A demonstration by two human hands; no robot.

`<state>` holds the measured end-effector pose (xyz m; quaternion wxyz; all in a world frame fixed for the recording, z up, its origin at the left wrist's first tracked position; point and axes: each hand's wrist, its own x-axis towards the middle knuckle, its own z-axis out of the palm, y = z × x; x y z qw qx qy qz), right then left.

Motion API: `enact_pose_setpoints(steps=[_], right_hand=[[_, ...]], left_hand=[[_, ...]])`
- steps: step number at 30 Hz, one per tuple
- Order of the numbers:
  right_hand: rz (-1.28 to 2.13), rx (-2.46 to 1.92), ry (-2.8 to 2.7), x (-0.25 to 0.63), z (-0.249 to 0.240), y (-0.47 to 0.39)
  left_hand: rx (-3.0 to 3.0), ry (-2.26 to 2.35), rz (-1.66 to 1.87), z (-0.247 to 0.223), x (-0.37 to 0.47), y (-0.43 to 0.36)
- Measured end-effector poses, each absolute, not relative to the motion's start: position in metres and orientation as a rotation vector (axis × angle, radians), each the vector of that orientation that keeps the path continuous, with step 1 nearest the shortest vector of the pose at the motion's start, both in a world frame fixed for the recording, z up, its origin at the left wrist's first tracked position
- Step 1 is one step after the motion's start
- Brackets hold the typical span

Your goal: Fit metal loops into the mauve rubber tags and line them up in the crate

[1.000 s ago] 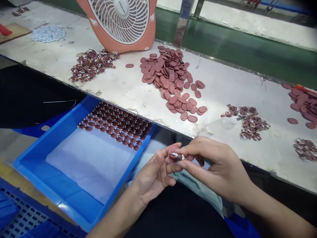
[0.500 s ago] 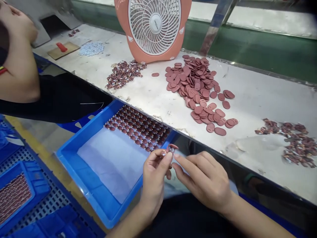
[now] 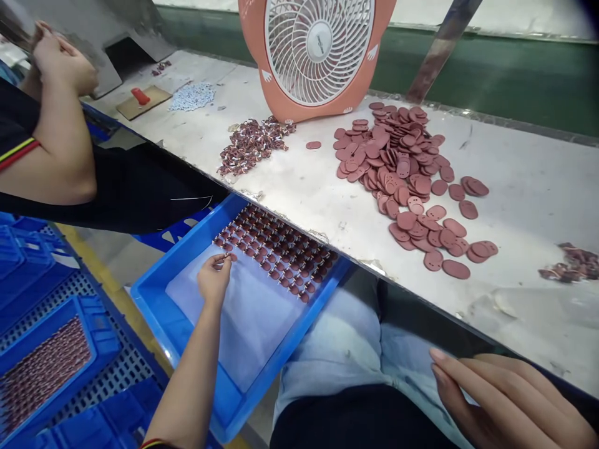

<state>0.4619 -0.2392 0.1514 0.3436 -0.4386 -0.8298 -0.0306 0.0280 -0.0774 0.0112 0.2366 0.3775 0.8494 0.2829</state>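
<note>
My left hand (image 3: 214, 279) is over the blue tray (image 3: 154, 333), thumb and finger pinched on a small reddish-brown assembled piece (image 3: 233, 256). That piece is by the left end of the rows of similar assembled pieces (image 3: 281, 243), which lie on a pale sheet (image 3: 243, 324) in the tray. At the lower right, my right hand (image 3: 510, 399) hangs in front of the bench edge. Its fingers are stretched out, the thumb a little apart, and nothing shows in them. The nearest bench items to it are a heap of reddish-brown oval discs (image 3: 397, 162) and a small dark cluster of parts (image 3: 573, 263).
An orange fan (image 3: 319, 50) stands on the bench (image 3: 299, 187). Left of it lie a pile of small brown parts (image 3: 253, 144) and pale blue bits (image 3: 191, 97). A co-worker's arm (image 3: 70, 137) is at the left. More blue trays (image 3: 100, 330) stand below.
My hands have parted. My left hand has moved left and down to the tray with the piece, while my right has shifted to the lower right. The whole view has shifted slightly.
</note>
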Motion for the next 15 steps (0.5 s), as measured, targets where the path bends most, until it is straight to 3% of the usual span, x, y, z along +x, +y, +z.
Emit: enact_pose_setpoints(steps=[15], right_hand=[[-0.063, -1.253, -2.078, 0.472, 0.152, -0.242]], left_hand=[[1.243, 2.493, 0.341, -0.003, 0.018, -0.045]])
